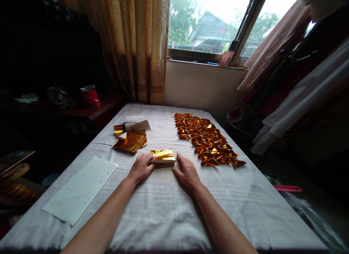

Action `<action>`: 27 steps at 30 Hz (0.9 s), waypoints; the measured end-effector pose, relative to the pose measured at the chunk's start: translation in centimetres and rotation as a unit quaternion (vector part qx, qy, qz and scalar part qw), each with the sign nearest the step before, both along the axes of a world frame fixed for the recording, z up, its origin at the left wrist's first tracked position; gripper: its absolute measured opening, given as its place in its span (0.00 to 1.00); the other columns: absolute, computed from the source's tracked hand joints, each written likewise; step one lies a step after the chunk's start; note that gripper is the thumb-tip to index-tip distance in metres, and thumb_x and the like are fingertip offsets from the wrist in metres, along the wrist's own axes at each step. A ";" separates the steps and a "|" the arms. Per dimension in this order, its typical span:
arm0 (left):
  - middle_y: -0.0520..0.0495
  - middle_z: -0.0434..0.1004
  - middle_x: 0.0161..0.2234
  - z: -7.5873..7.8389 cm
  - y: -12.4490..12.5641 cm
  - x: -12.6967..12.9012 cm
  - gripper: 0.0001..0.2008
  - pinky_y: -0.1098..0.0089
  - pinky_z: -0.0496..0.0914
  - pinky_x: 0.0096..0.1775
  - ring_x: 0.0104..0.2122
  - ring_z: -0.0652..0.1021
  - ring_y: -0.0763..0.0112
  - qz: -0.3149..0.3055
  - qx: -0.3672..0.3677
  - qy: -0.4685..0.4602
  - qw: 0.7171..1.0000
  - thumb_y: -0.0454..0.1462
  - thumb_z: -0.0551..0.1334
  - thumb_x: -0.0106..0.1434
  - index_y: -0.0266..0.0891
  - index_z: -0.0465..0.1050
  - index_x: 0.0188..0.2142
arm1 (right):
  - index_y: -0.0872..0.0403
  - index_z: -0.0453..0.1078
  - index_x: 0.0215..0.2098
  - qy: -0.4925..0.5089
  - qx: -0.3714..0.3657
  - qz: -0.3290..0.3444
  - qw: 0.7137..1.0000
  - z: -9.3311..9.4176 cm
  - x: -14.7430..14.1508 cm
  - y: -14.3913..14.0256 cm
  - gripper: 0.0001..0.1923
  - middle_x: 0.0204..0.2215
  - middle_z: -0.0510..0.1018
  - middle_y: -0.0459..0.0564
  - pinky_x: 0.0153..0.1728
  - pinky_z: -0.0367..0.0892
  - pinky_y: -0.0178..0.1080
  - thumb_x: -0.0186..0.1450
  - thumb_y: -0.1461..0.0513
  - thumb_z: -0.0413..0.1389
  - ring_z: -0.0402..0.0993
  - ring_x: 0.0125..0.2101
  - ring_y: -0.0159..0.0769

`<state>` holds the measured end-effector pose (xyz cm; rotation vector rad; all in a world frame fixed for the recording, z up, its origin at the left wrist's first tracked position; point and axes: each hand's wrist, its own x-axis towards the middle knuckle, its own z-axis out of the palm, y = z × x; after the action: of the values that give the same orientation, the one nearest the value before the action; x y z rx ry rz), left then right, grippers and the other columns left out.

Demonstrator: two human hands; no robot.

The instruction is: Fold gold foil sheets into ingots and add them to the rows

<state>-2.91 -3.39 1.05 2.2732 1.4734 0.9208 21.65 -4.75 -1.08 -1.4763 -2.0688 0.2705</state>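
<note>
Far left, I log a red cup [92,97] on a dark side table [107,106]. On the white cloth [166,217] nearer me, a pale paper sheet [81,188] lies flat and slanted along the left side. Beyond it sits a loose, overlapping pile of gold foil sheets [132,142], some showing pale faces.

Centre: my left hand [141,168] grips the left end of a folded gold strip [163,155], thumb on the near side. The strip lies crosswise between my two hands, its pale near edge toward me. My right hand [188,173] is at the strip's right end, thumb and forefinger parted; contact I cannot tell.

Right of that, folded gold pieces [208,137] stand in close slanting rows. Past the table edge, I note a pink handle [288,188].
</note>
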 end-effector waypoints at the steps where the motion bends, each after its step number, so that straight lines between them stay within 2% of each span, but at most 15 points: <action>1: 0.50 0.81 0.36 0.0 -0.1 0.0 0.04 0.58 0.67 0.51 0.41 0.77 0.61 -0.001 -0.002 -0.005 1.000 0.35 0.60 0.57 0.44 0.73 0.33 | 0.52 0.54 0.68 0.001 0.000 -0.001 1.000 0.0 0.0 0.0 0.38 0.55 0.74 0.56 0.57 0.64 0.48 0.61 0.59 0.56 0.70 0.55 0.44; 5: 0.49 0.79 0.35 0.1 -0.4 0.0 0.04 0.59 0.68 0.49 0.40 0.77 0.61 0.005 -0.015 -0.032 0.999 0.36 0.59 0.59 0.43 0.73 0.34 | 0.54 0.60 0.65 0.010 -0.003 0.000 1.000 0.2 0.1 0.0 0.33 0.55 0.75 0.56 0.57 0.64 0.47 0.62 0.59 0.56 0.71 0.54 0.43; 10: 0.51 0.78 0.32 0.3 -0.8 0.0 0.03 0.67 0.70 0.40 0.35 0.77 0.65 0.018 -0.050 -0.074 0.996 0.39 0.59 0.59 0.43 0.70 0.32 | 0.48 0.69 0.58 0.025 0.013 0.008 1.000 -0.1 0.1 0.5 0.24 0.57 0.74 0.52 0.57 0.65 0.47 0.63 0.59 0.56 0.70 0.56 0.41; 14: 0.53 0.76 0.29 0.2 -0.9 0.0 0.05 0.70 0.69 0.36 0.31 0.76 0.67 0.030 -0.072 -0.120 0.990 0.40 0.59 0.59 0.43 0.70 0.33 | 0.47 0.76 0.49 0.061 0.030 0.008 0.998 0.0 -0.2 0.7 0.15 0.54 0.77 0.51 0.56 0.65 0.47 0.65 0.59 0.55 0.72 0.54 0.41; 17: 0.53 0.76 0.29 0.0 -0.9 0.1 0.07 0.71 0.69 0.35 0.31 0.76 0.69 0.040 -0.080 -0.167 0.982 0.42 0.60 0.59 0.43 0.71 0.35 | 0.46 0.79 0.39 0.132 0.021 0.008 0.991 0.7 -0.7 0.4 0.10 0.47 0.81 0.50 0.54 0.66 0.48 0.64 0.59 0.55 0.74 0.49 0.42; 19: 0.53 0.75 0.29 -0.2 -0.8 0.2 0.11 0.72 0.69 0.34 0.30 0.75 0.70 0.052 -0.082 -0.200 0.975 0.44 0.60 0.59 0.41 0.71 0.38 | 0.47 0.78 0.35 0.168 0.009 0.010 0.986 1.2 -0.9 0.3 0.10 0.42 0.82 0.50 0.52 0.67 0.47 0.64 0.58 0.54 0.76 0.45 0.42; 23: 0.56 0.71 0.25 -0.2 -0.4 0.3 0.23 0.74 0.68 0.29 0.24 0.72 0.74 0.065 -0.093 -0.281 0.953 0.48 0.59 0.62 0.38 0.66 0.53 | 0.51 0.76 0.33 0.190 -0.015 -0.002 0.982 2.0 -1.2 0.6 0.12 0.37 0.82 0.51 0.47 0.69 0.42 0.64 0.56 0.52 0.77 0.42 0.40; 27: 0.54 0.74 0.28 -0.2 0.2 -0.2 0.29 0.72 0.72 0.29 0.24 0.75 0.74 0.079 -0.103 -0.376 0.918 0.48 0.61 0.60 0.37 0.62 0.57 | 0.53 0.73 0.28 0.194 -0.075 -0.033 0.978 2.1 -1.2 2.0 0.19 0.24 0.78 0.47 0.30 0.69 0.35 0.66 0.53 0.47 0.75 0.27 0.35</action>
<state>-3.07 -3.24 0.85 1.4000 1.3070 1.3975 20.48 -2.70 1.01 -1.4410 -1.7146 0.6472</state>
